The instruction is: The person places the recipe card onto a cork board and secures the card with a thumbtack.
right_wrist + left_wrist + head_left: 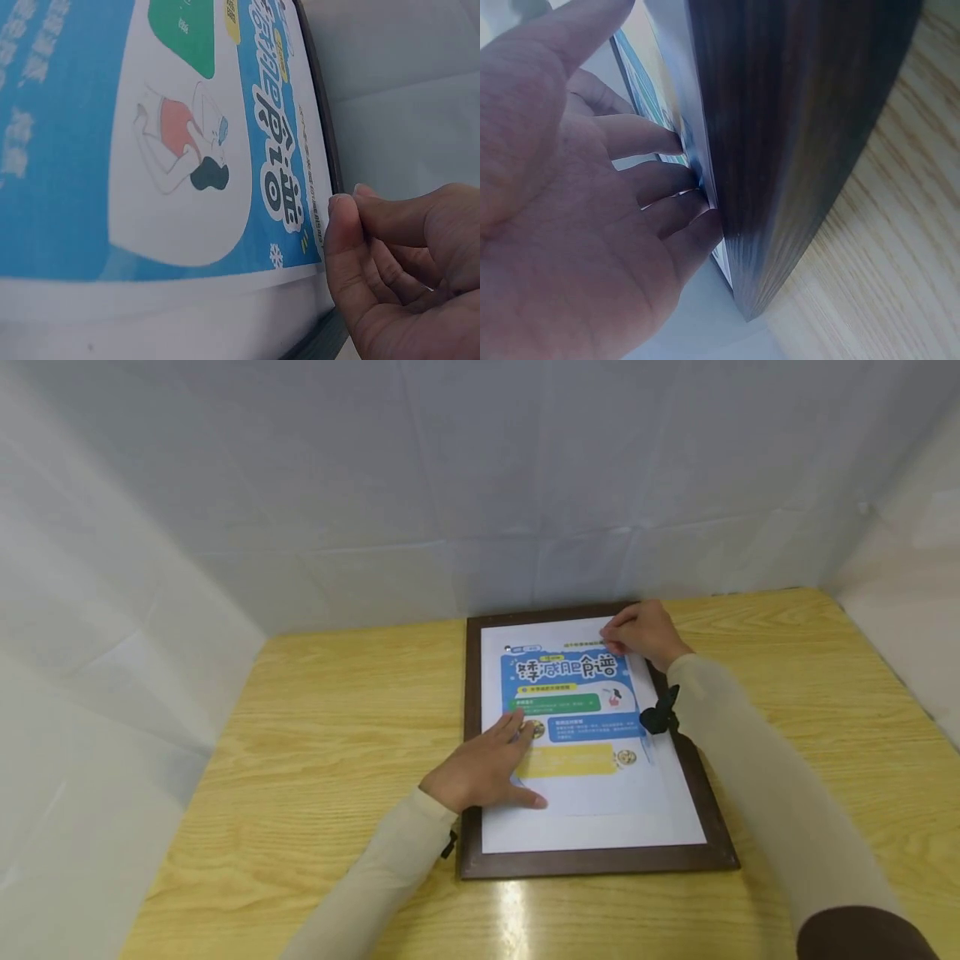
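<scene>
A printed poster (558, 693) in blue, green and yellow lies on the white inside of a dark brown picture frame (600, 862). My left hand (483, 768) rests on the poster's left side, fingers spread. Seen from the left wrist, its fingertips (705, 225) reach over the dark frame edge (780, 112) onto the sheet. At the poster's top right corner, my right hand (647, 633) has thumb and index finger together, pinching the paper. The right wrist view shows this hand (397, 262) beside the printed sheet (180, 232); the fingers cover the corner itself.
The picture frame lies flat on a wooden table (337, 718), near its far edge. Pale cloth (487, 485) hangs behind the table, and more of it (90, 652) at the left. A dark bow-like piece (660, 712) sits at my right wrist, over the frame's right side.
</scene>
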Demonstrator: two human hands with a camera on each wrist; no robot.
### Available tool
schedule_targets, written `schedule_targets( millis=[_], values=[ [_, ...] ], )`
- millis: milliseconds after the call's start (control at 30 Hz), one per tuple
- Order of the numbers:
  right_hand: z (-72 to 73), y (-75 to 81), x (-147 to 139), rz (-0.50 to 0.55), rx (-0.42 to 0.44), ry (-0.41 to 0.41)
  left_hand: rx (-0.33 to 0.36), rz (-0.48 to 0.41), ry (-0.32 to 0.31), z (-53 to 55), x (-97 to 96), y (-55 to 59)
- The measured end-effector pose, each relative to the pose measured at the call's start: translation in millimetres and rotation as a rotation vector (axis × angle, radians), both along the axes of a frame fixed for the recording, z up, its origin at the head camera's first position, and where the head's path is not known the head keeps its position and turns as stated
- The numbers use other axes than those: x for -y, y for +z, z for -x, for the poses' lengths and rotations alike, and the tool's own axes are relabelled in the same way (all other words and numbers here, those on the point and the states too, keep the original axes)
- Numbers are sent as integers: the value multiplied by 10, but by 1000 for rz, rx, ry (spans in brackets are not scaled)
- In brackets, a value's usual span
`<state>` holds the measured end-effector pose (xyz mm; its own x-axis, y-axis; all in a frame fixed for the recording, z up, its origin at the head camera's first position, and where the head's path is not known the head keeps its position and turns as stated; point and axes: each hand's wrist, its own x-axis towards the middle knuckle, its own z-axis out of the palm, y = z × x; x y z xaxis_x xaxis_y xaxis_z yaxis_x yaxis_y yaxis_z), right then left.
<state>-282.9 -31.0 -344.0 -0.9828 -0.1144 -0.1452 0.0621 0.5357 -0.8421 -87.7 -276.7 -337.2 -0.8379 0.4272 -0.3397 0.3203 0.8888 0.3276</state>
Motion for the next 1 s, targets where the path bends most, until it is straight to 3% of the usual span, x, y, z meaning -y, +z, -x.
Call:
schedule_targets(
  millis=[667,1000],
  values=[
    [35,31,-7,-85,80,-46,3,2,8,-25,-18,17],
    [50,28,18,-90,79,-20,6,4,8,-34,-32,19]
  ],
)
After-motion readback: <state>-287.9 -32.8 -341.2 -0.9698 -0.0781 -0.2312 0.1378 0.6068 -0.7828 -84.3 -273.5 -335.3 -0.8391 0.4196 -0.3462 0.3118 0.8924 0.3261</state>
